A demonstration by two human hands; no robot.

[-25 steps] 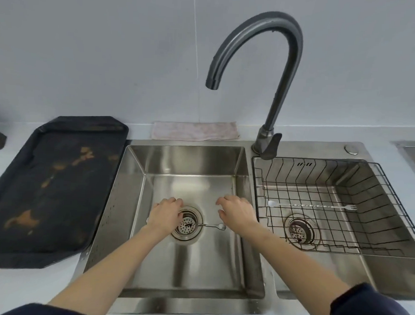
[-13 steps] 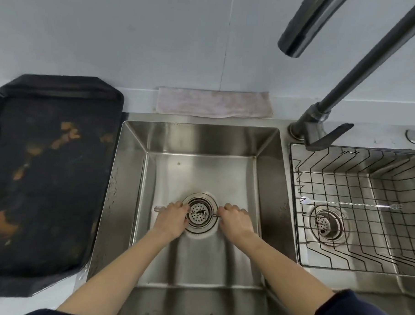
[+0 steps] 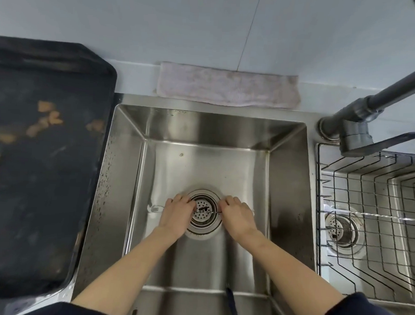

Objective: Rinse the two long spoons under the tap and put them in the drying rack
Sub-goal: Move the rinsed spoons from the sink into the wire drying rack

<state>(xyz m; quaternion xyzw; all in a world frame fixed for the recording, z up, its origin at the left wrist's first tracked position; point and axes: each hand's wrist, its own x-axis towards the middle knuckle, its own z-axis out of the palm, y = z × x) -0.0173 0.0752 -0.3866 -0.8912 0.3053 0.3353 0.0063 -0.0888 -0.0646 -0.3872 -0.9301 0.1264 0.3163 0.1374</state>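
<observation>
Head view showed that both hands had dropped to the sink (image 3: 286,184) floor, left hand (image 3: 175,212) and right hand (image 3: 238,214) each pinching the long spoon (image 3: 205,212) lying across the drain, while the other spoon (image 3: 375,215) lay in the drying rack (image 3: 364,247), so rinsing apparently remained.

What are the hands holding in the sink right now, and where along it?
A long spoon, lying across the drain: the left hand near its bowl end, the right hand near the other end.
</observation>
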